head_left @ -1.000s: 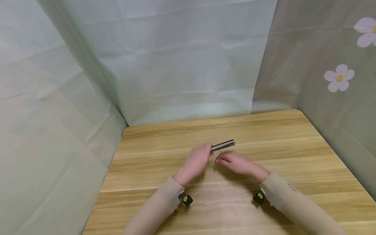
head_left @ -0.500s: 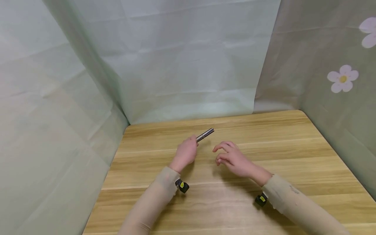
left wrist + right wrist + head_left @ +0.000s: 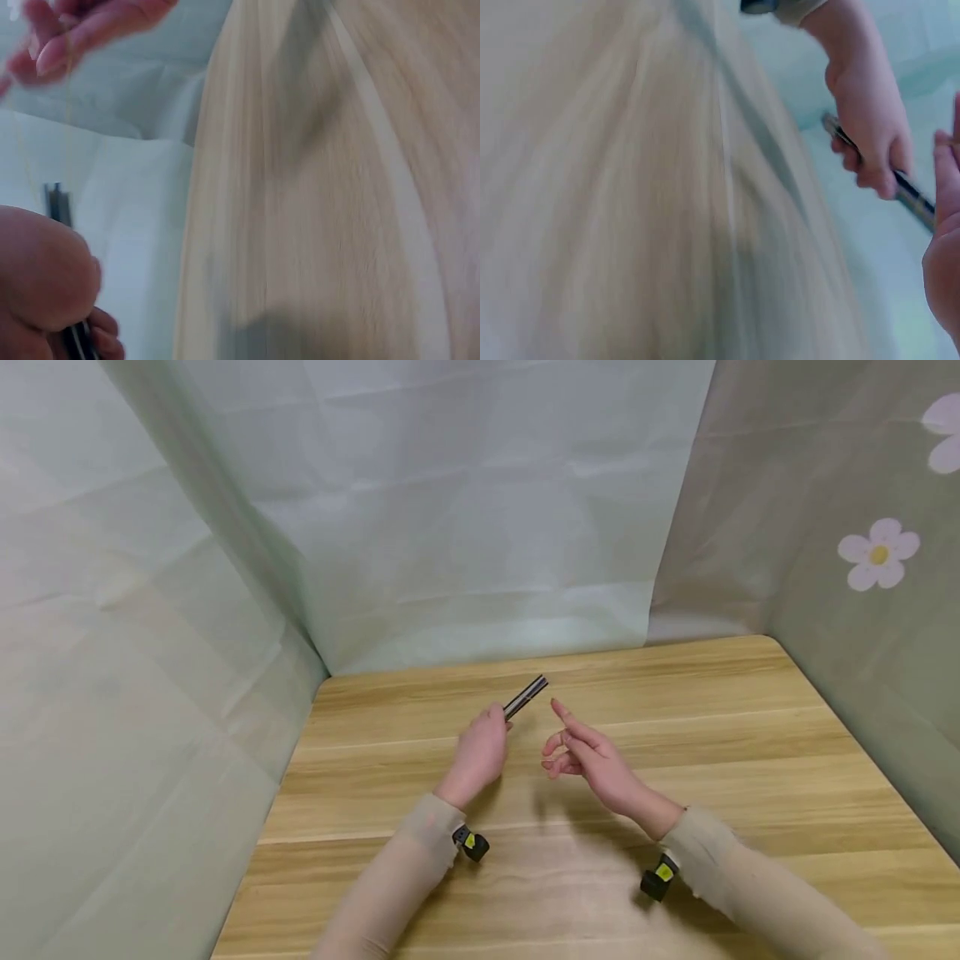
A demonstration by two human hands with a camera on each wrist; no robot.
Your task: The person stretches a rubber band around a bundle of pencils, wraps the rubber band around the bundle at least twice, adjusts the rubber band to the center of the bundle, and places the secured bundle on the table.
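Several rods (image 3: 527, 697) were gripped in the left hand (image 3: 480, 748), tips bared, seemingly for the band (image 3: 69, 112), pulled taut by the splayed right hand (image 3: 596, 764)!

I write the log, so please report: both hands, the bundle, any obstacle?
Left hand grips bundle. Right hand apart from it, thin band running between them. No obstacle seen.

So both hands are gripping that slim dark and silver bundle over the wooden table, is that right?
Not quite: only the left hand grips the slim dark and silver bundle over the wooden table. The head view shows the right hand apart from the bundle, beside it.
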